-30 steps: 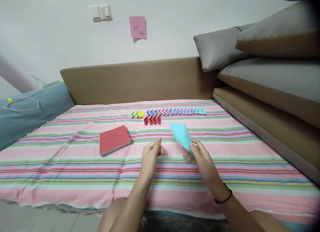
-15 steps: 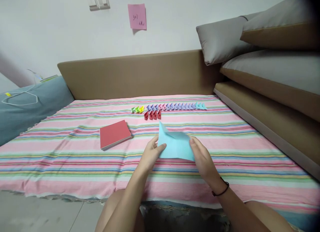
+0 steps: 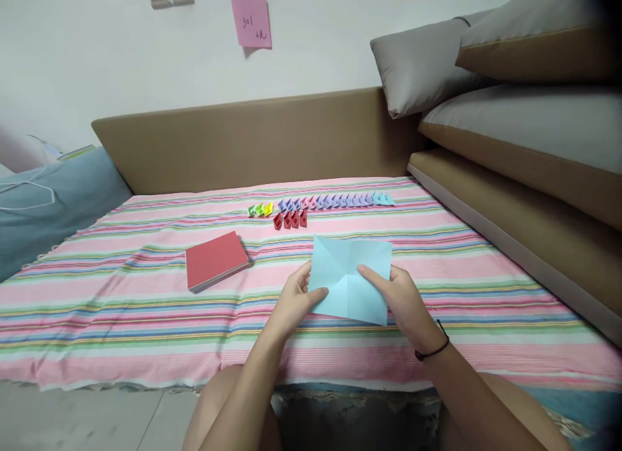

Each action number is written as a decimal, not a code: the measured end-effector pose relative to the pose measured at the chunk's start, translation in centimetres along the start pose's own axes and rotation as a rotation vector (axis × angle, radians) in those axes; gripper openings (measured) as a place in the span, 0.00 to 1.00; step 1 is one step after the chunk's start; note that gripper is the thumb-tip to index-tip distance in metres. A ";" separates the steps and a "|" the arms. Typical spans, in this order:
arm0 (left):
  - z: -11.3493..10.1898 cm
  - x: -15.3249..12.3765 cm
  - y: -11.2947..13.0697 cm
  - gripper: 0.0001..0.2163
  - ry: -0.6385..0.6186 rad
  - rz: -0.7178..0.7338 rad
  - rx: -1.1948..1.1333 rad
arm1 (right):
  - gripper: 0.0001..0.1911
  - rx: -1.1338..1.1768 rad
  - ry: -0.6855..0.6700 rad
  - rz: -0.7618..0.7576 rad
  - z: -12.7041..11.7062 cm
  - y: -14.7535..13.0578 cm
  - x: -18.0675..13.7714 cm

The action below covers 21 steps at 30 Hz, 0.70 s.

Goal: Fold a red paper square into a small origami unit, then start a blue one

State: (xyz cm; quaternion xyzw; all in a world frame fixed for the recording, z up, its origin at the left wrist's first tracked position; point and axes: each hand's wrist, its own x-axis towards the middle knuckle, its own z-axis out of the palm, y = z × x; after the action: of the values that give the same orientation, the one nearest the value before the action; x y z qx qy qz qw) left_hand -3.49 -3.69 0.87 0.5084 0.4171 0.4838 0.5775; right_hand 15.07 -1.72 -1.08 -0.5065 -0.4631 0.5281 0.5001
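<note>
A light blue sheet of origami paper (image 3: 340, 299), opened out with crossing creases, is held between my two hands. My left hand (image 3: 297, 297) grips its left edge, thumb on the front and fingers behind. At the right edge my right hand (image 3: 405, 302) holds it, with the thumb lying across the front near the centre crease. Beyond the paper, small folded red paper pieces (image 3: 290, 219) stand in a short row. Behind them runs a longer row of purple, pink and blue folded pieces (image 3: 335, 201), with green and yellow ones (image 3: 260, 209) at its left end.
A thick red book (image 3: 216, 260) lies left of my hands on the striped cloth (image 3: 146, 308). Grey and brown cushions (image 3: 525, 127) are stacked along the right. A brown backrest (image 3: 253, 143) stands against the wall, under a pink note (image 3: 251, 21). A blue-grey bolster (image 3: 87, 185) sits far left.
The paper, partly folded over before, is now spread flat with its creases showing. My right thumb has moved from its right edge onto its front. The view has shifted slightly.
</note>
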 end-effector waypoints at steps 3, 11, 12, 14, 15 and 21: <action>0.0 -0.1 0.2 0.23 -0.030 -0.013 0.009 | 0.21 0.088 -0.014 0.043 -0.2 0.0 0.0; 0.3 -0.4 -0.2 0.23 -0.019 -0.102 0.092 | 0.19 -0.014 -0.019 -0.048 0.2 0.0 0.2; 0.3 -0.3 -0.3 0.23 -0.018 -0.097 0.094 | 0.20 -0.013 -0.003 -0.067 0.3 0.0 0.3; 0.3 -0.3 -0.5 0.23 -0.016 -0.086 0.096 | 0.19 0.001 0.017 -0.102 0.3 -0.1 0.5; 0.3 -0.3 -0.6 0.24 -0.019 -0.079 0.099 | 0.19 0.009 0.020 -0.116 0.3 -0.1 0.5; 0.6 -0.3 -1.2 0.22 -0.039 0.021 0.166 | 0.19 0.066 -0.004 -0.144 0.5 0.1 0.7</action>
State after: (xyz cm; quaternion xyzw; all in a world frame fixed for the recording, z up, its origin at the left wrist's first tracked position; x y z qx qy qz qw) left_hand -2.77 -4.15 -0.19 0.5682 0.4389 0.4436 0.5364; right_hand 14.60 -1.01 -1.21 -0.4541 -0.4817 0.5065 0.5524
